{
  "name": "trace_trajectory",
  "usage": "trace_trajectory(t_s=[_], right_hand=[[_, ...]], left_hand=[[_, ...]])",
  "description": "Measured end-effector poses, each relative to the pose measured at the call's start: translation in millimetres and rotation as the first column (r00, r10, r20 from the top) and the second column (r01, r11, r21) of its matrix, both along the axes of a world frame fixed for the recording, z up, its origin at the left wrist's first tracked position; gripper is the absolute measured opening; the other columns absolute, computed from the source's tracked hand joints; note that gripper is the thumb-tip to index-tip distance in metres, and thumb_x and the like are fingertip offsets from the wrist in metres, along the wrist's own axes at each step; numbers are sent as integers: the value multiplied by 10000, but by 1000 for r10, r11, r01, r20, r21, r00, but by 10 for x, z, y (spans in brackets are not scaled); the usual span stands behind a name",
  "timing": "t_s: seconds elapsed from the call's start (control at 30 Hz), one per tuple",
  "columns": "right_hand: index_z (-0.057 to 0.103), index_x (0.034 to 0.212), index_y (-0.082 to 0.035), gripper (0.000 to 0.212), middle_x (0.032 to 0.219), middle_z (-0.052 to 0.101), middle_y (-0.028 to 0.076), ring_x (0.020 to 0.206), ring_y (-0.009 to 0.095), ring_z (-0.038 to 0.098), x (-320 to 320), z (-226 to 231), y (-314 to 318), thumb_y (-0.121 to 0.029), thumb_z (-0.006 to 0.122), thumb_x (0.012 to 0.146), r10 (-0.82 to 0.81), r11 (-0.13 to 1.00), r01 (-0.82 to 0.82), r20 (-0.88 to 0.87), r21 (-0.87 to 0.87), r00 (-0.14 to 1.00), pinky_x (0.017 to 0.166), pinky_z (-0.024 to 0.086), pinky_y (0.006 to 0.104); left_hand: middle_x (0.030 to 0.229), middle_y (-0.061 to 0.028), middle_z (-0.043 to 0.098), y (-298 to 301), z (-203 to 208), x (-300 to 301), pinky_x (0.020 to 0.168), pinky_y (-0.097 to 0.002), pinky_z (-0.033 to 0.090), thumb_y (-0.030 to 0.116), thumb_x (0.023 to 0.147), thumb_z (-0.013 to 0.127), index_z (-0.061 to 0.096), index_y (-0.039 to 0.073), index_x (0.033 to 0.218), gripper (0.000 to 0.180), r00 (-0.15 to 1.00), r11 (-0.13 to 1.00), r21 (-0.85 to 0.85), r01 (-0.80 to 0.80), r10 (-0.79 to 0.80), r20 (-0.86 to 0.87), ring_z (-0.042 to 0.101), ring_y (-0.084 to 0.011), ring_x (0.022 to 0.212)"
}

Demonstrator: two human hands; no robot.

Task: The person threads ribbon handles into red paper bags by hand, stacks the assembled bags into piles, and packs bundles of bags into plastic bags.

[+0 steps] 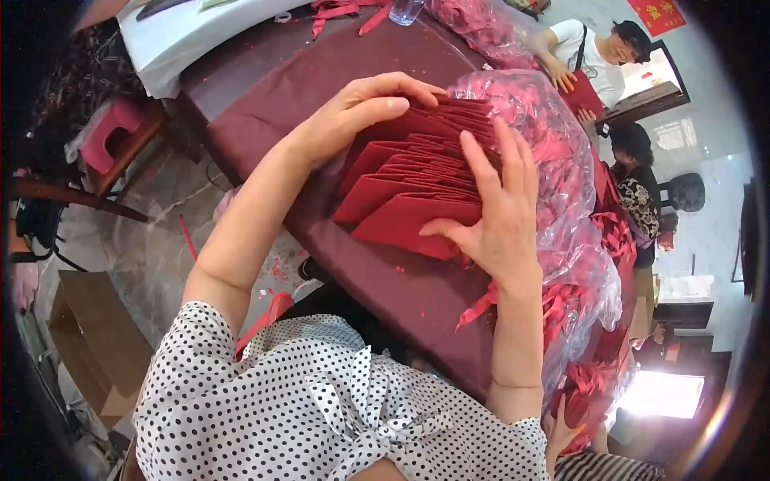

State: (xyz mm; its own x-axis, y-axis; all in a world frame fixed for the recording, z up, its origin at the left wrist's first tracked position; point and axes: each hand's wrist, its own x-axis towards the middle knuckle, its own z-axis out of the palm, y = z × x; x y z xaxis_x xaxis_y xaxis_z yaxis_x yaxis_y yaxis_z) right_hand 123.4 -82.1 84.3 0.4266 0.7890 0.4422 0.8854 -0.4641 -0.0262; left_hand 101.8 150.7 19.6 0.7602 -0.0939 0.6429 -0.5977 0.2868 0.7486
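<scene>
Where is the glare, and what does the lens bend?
Head view: bright opening at lower right, blown out white; clear plastic, shiny highlights. Same head view: white table, bowed edge; outer rim goes black; red folded stack, fairly sharp.

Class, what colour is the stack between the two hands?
The stack is deep red; see the head view.

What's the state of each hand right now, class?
Left hand: open, curved at the far end of the red stack.
Right hand: open, spread at the stack's right side.
</scene>
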Motion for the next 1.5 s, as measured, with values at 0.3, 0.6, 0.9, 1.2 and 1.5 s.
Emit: trace_trajectory(t_s=[0.3,0.6,0.9,1.2,1.5], right_hand=[[525,1279,-211,779,1323,448,94,1227,337,382,-108,-33,-98,-483,749,584,55,998,-57,173,6,983,989,304,506],[555,1172,-110,682,1117,569,75,1011,278,539,-128,-123,-178,-355,790,581,209,974,-214,66,74,976,867,421,419],[571,977,-90,514,983,586,71,896,251,576,-146,-112,-167,-358,791,598,130,989,-130,2,66,992,795,444,381],[545,926,-85,533,1315,423,152,1214,355,378,-221,46,-50,-340,813,543,-62,997,56,130,49,990,973,327,470],[537,866,-53,489,982,517,102,933,307,492,-76,-13,-68,-217,849,526,39,989,-40,11,145,999,796,440,396]], left_hand=[[1328,-155,493,51,-18,11,1047,-354,326,197,970,439,619,41,1047,250,965,958,128,-257,248,82,456,-237,1230],[1366,-155,450,127,15,-3,1034,-367,319,262,864,634,648,61,944,217,919,884,281,-375,312,242,440,-246,1232],[1346,-157,435,72,51,-19,1016,-371,325,146,729,707,581,45,735,162,915,857,320,-403,363,179,454,-260,1193],[1316,-130,388,124,57,-22,996,-333,286,187,619,686,550,64,670,190,994,973,205,-103,93,62,390,-222,1202],[1322,-150,386,73,-19,64,1037,-359,287,142,640,725,554,61,845,278,956,919,292,-266,212,204,392,-250,1218]])
